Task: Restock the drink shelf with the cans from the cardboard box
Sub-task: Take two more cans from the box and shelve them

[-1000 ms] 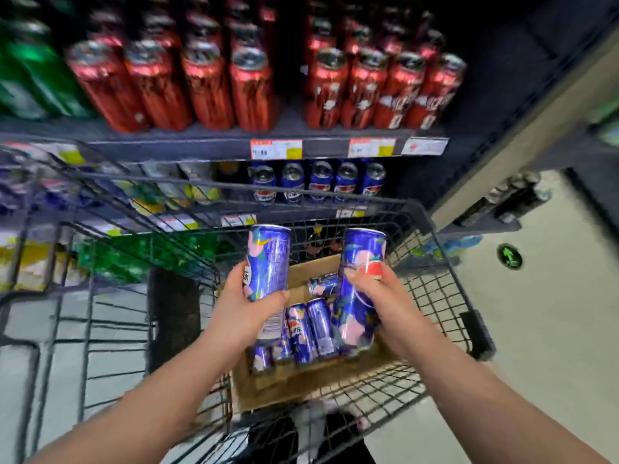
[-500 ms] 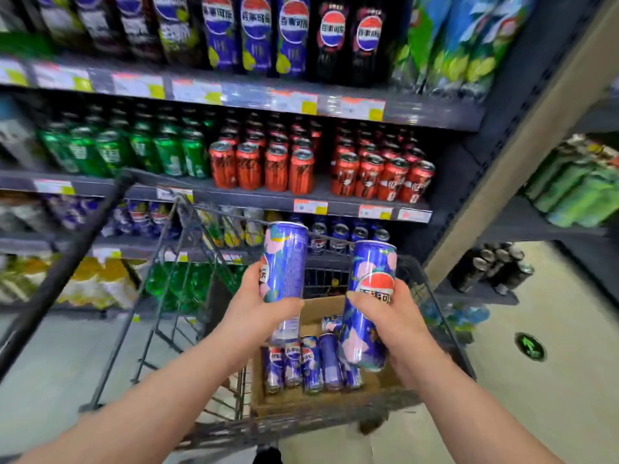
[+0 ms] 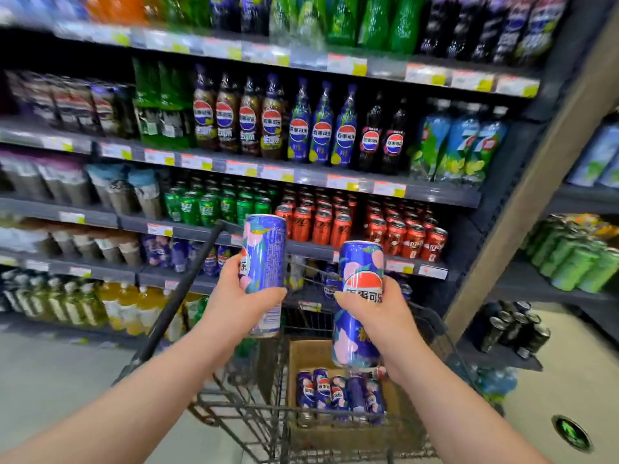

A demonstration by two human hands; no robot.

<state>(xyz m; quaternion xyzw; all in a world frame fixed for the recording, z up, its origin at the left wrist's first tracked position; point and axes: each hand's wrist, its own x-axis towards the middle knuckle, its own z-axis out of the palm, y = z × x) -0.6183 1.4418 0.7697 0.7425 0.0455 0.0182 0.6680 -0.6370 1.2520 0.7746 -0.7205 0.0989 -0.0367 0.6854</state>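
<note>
Standing nearly upright, the left can point(image 3: 264, 252) is clasped by the left hand point(image 3: 241, 296) at eleven o'clock, the right can point(image 3: 360, 272) by the right hand point(image 3: 378, 316) at one. More cans point(image 3: 338, 390) are seen in the cardboard box point(image 3: 301, 356) at six, the drink shelf point(image 3: 311, 251) beyond at twelve.

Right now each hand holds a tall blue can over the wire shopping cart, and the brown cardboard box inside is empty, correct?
Not empty: the head view shows a row of blue cans in the brown cardboard box. The rest holds: left hand and right hand each grip a tall blue can.
</note>
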